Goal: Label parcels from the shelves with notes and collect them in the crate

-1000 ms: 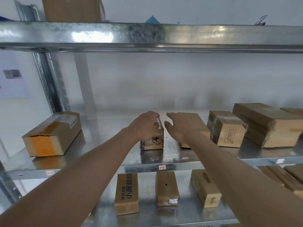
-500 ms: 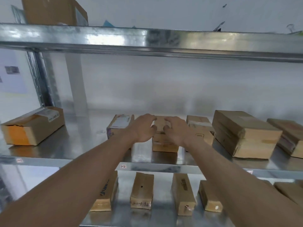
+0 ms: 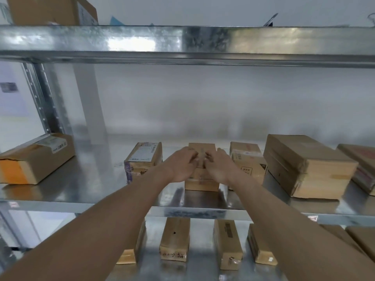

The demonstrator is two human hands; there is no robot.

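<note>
Two bare hands reach onto the middle metal shelf (image 3: 60, 191), both on one small brown parcel (image 3: 202, 180) at centre. Head view only.

Left hand (image 3: 181, 165): palm down over the parcel's top-left edge, fingers curled toward the top face. Right hand (image 3: 220, 166): mirrored on the top-right edge, fingers spread a little. Fingertips of both nearly meet over the top. Contact looks real, but blur hides whether either hand actually clamps the box or just rests on it, so I cannot tell the grip.

The parcel sits flat on the shelf, front face toward the camera.

Neighbours on the same shelf:
- labelled parcel (image 3: 143, 159) with a white shipping label and purple tape, just beside on the left, apart from the left hand
- taped carton (image 3: 248, 162) just beside on the right, partly behind the right wrist
- large carton (image 3: 308, 167) further right
- orange-taped box (image 3: 34, 159) well apart at far left

Lower shelf: four narrow cartons end-on, one with a small hole (image 3: 175, 238).

Upper shelf beam (image 3: 182, 41) spans the top, a cardboard box (image 3: 52, 10) standing on it at left.
</note>
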